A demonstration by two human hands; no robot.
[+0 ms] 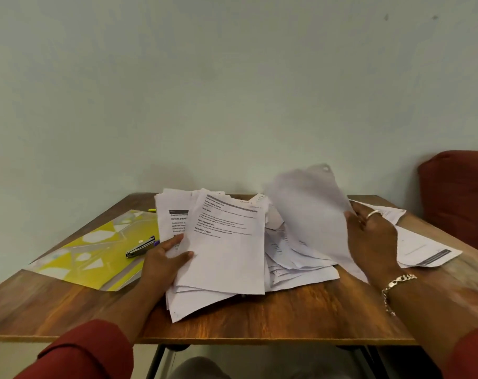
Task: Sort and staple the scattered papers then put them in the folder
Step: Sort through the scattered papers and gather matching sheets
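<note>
I see left hand (pixel 165 258) gripping the sorted stack (pixel 221 250) to keep it together, right hand (pixel 369 239) pinching a lifted sheet (pixel 309 212) off the pile (pixel 295 258)

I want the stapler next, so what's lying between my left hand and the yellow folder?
In the head view, the stapler itself lies there, resting on the yellow folder's right part, just left of the left hand gripping the paper stack.
</note>
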